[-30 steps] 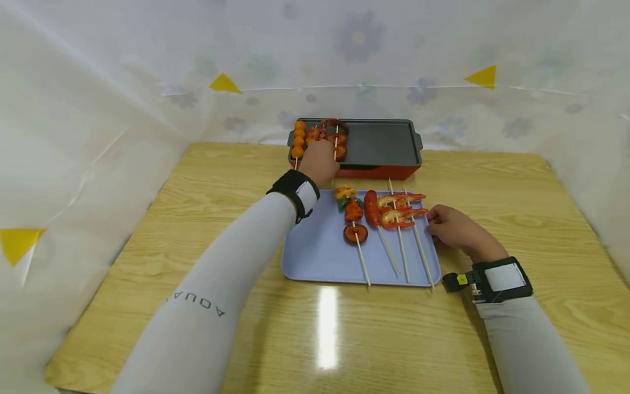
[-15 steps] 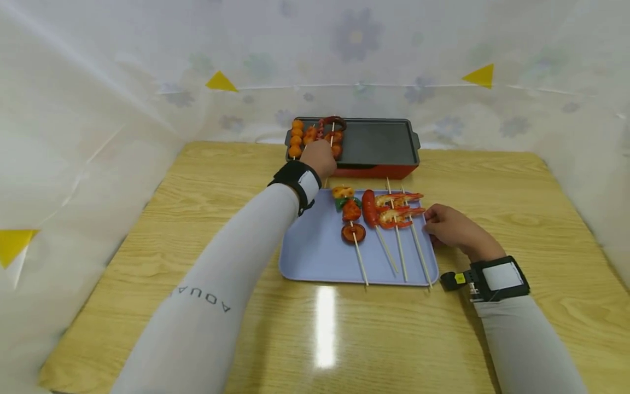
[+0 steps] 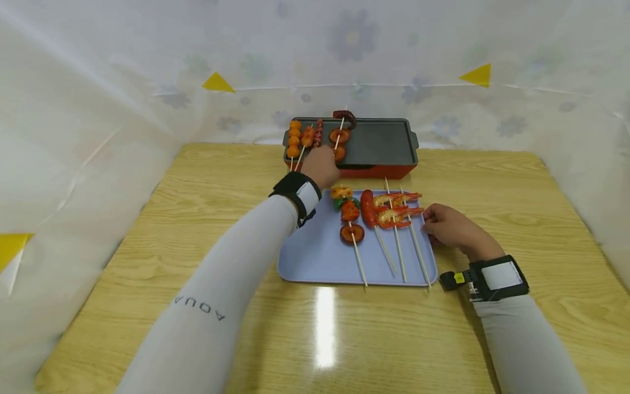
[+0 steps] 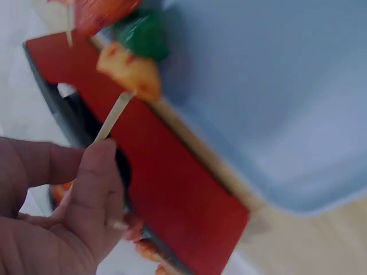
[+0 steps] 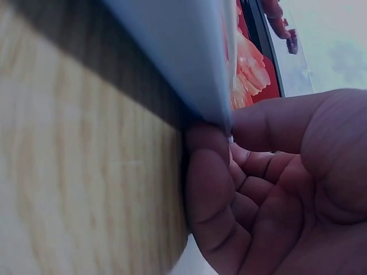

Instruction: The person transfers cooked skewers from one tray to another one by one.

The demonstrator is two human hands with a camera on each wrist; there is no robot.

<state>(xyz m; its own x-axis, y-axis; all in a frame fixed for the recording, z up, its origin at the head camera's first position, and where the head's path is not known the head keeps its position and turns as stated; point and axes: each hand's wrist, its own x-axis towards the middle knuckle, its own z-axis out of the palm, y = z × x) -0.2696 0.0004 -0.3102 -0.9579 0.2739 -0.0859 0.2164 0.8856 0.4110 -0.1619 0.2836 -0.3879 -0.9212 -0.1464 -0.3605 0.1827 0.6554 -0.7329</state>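
My left hand (image 3: pixel 321 166) pinches the stick (image 4: pixel 114 117) of a skewer between thumb and finger, at the front of the grill. That mushroom skewer (image 3: pixel 339 135) carries brown round slices and a dark curled piece at its tip; it leans over the grill plate (image 3: pixel 379 142). With thumb above and fingers below, my right hand (image 3: pixel 450 229) grips the right rim of the lavender tray (image 3: pixel 310 257). On the tray lie a mixed vegetable skewer (image 3: pixel 350 210), a sausage skewer (image 3: pixel 368 208) and two shrimp skewers (image 3: pixel 394 216).
Orange ball skewer (image 3: pixel 293 139), a chunky orange-brown skewer (image 3: pixel 307 137) and a thin reddish skewer (image 3: pixel 318 131) lie at the grill's left end. The tray stands just in front of the red grill base (image 3: pixel 379 172) on the wooden table (image 3: pixel 206 191). Flowered sheeting (image 3: pixel 351 35) hangs behind.
My left hand has shifted the mushroom skewer slightly right, away from the reddish one, and its tip now leans right past the grill's back edge. My right hand stays on the tray rim.
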